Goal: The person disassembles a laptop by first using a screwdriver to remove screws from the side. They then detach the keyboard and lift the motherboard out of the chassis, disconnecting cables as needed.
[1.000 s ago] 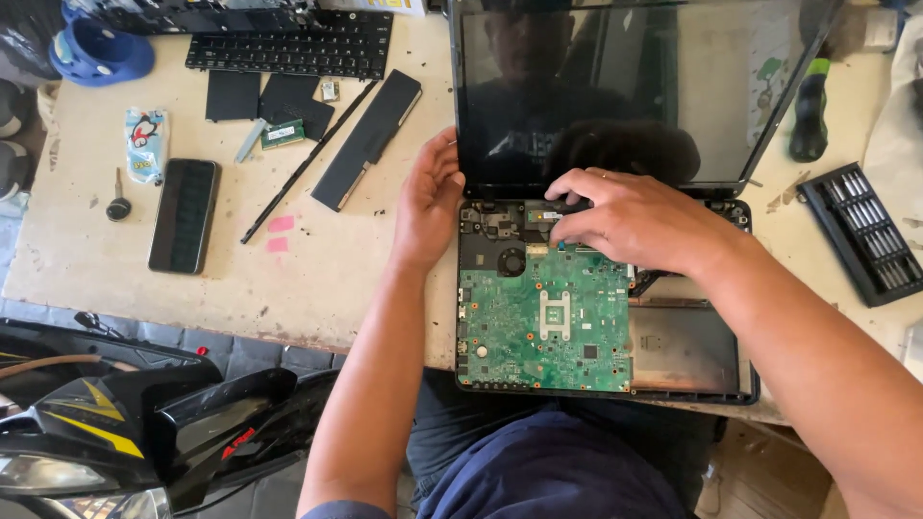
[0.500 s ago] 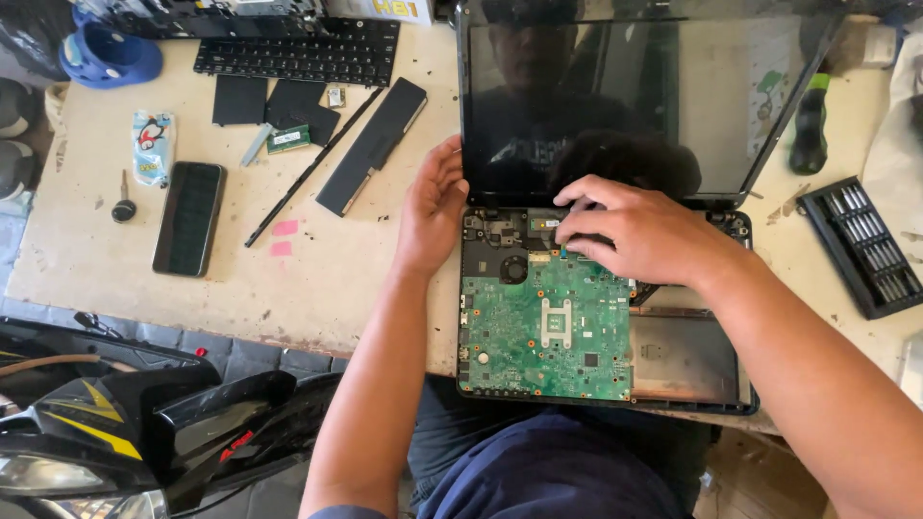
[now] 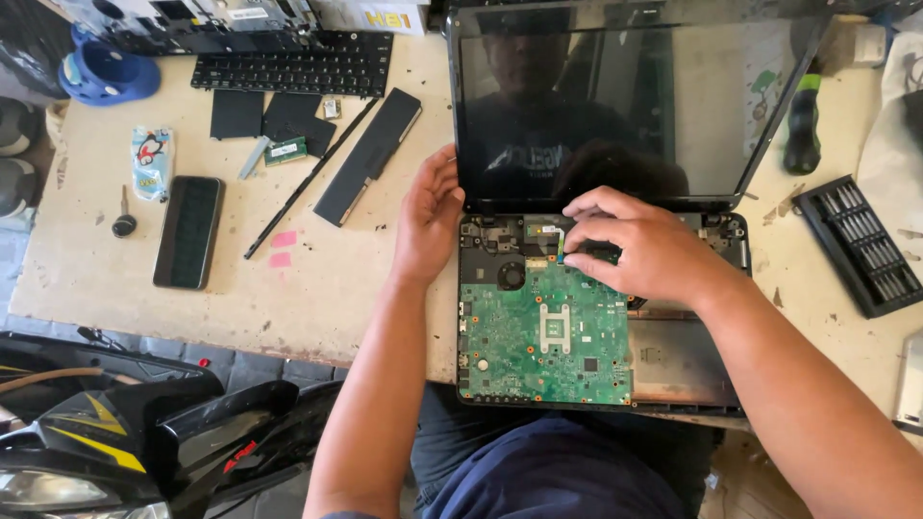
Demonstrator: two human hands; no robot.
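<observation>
An opened laptop lies in front of me, its dark screen point(image 3: 625, 106) tilted up and its green motherboard point(image 3: 543, 332) bared inside the black base point(image 3: 673, 370). My left hand point(image 3: 428, 216) rests flat against the left side of the laptop, at the screen hinge corner. My right hand point(image 3: 639, 245) sits over the top edge of the motherboard, fingertips pinching a small cable or connector near the hinge. What exactly the fingers pinch is too small to make out.
On the beige table point(image 3: 288, 308) lie a black phone point(image 3: 189, 231), a laptop battery point(image 3: 368, 156), a detached keyboard point(image 3: 293, 62), small black covers and a memory stick point(image 3: 286, 150). A screwdriver bit case point(image 3: 860, 245) and a green-handled screwdriver point(image 3: 803, 120) lie right. A motorbike point(image 3: 115, 432) stands lower left.
My right hand has shifted slightly left and up along the top of the motherboard, fingers now pinched near the hinge. The left hand stays at the laptop's left edge.
</observation>
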